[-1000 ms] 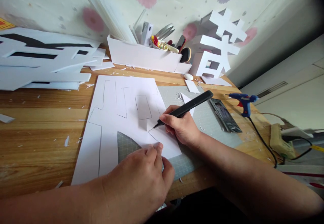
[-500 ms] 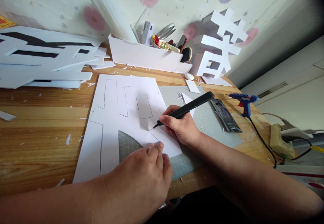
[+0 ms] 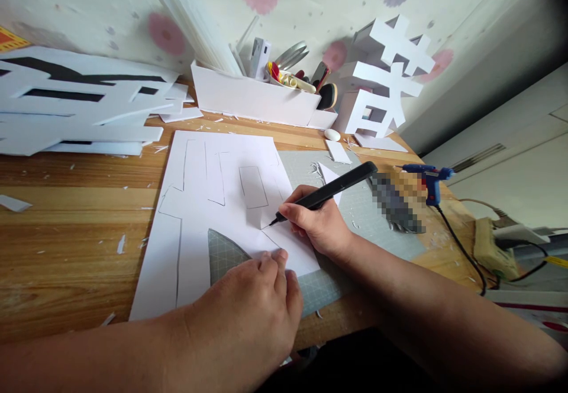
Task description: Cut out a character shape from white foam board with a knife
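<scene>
My right hand [image 3: 317, 221] is closed round a black pen [image 3: 337, 184], whose tip touches a white board sheet [image 3: 202, 215]. Pencil-like lines and a small rectangle are drawn on the sheet. The tip is at a line near the sheet's right part. My left hand [image 3: 255, 307] rests on the lower edge of the sheet, fingers bent and close together, pressing it down; its palm side is hidden. Beside that hand, a curved cut-out in the sheet shows the green-grey cutting mat [image 3: 331, 286] underneath.
A white box [image 3: 261, 94] of tools stands against the wall. White cut-out boards [image 3: 80, 103] are stacked at left, and a white 3D character [image 3: 381, 85] stands at back right. A blue glue gun [image 3: 430, 180], a power strip [image 3: 490, 248] and a blurred-out dark object [image 3: 394, 203] lie at right.
Almost nothing differs. The pen tip stays at nearly the same spot, and the left side of the small drawn rectangle now reaches down to its bottom line.
</scene>
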Motion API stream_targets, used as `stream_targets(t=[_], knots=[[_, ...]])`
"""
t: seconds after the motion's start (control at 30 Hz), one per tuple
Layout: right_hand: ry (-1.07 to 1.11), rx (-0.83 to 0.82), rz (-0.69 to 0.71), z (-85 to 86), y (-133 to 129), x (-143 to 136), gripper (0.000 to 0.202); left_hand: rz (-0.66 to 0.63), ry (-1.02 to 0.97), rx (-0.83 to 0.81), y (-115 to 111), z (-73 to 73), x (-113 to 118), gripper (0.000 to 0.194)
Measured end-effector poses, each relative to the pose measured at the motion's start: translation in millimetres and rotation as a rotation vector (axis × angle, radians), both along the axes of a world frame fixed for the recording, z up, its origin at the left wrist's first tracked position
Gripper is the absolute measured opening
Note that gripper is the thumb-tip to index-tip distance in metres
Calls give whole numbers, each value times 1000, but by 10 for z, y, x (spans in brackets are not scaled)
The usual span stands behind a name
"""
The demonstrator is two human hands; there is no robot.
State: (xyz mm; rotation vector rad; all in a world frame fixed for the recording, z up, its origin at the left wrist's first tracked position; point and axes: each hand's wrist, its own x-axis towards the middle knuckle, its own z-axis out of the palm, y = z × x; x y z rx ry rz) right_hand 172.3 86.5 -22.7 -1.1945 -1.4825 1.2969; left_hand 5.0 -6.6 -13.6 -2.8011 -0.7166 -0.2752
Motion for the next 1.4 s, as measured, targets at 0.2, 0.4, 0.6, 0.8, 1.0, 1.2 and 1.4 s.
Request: stream_targets(t=[0.2, 0.4, 0.6, 0.8, 1.0, 1.2, 1.4], knots=[[-9, 6, 0, 31, -4, -14, 33, -6, -7, 19, 6, 21, -20, 50], [-23, 3, 2, 37, -12, -11, 34, -13, -14, 30, 40, 2, -7, 43], [-33, 0, 9, 45, -3, -7, 34, -4, -6, 24, 35, 26, 6, 35], [-38, -8, -3, 53, -10, -9, 33, 6, 36, 34, 12, 19, -15, 33], [-44, 4, -16, 11, -13, 5, 35, 31, 33, 24, -2, 8, -17, 35], [-43, 16, -27, 3, -16, 7, 35, 47, -16, 29, -23, 7, -14, 36], [-51, 20, -13, 53, -18, 3, 33, 69, -84, -29, -22, 10, -20, 35]])
